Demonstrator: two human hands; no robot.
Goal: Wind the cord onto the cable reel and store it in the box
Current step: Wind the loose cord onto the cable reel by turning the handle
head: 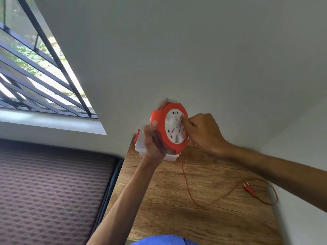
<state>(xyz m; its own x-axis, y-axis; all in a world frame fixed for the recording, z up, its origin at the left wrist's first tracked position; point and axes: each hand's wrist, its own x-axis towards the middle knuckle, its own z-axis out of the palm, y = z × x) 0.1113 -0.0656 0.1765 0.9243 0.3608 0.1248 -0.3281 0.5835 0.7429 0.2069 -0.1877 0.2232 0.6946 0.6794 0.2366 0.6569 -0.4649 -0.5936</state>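
An orange cable reel (160, 119) with a white socket face is held up in the air above the far end of the wooden table (177, 200). My left hand (153, 138) grips its orange body from below. My right hand (201, 130) pinches the white face at its right side. The orange cord (187, 184) hangs from the reel's bottom and trails in a loop across the table to the two-pin plug (248, 188) near the right wall. A clear plastic box (141, 145) with an orange latch stands on the table behind the reel, mostly hidden by my left hand.
White walls close the table in at the back and right. A barred window (35, 68) with a white sill is at upper left. A dark patterned mattress (49, 188) lies to the left of the table. Blue cloth (159, 240) shows at the bottom edge.
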